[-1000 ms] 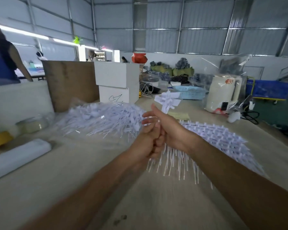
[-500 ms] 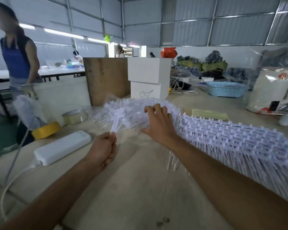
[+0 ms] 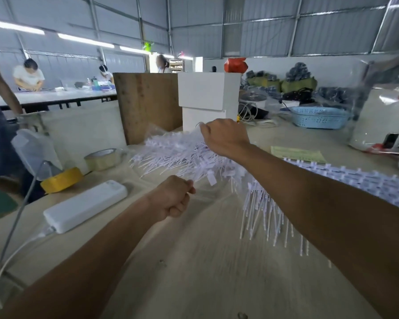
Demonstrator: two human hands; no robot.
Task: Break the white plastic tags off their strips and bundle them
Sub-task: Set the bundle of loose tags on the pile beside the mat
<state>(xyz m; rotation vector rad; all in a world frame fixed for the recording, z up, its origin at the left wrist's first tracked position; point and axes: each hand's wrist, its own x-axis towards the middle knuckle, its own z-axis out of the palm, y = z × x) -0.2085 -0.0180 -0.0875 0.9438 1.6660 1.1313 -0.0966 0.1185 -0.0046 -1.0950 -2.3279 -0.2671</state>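
— Since the left hand (image 3: pixel 173 197) is curled tight with thin white stems running out of its grip, is that the bundle?

— It looks so. Its tags lie just beside the loose heap of tags (image 3: pixel 182 155) on the worktop (image 3: pixel 194 261); I'd keep that fist firm so nothing fans out.

— And the right hand (image 3: pixel 225 137)?

— It reaches over the heap with fingers bent down at the far side; whether they pinch anything, I cannot tell.

— The unbroken strips (image 3: pixel 346 178)?

— To the right, under that forearm. Best to gather stems all pointing one way, then add them to the fist.
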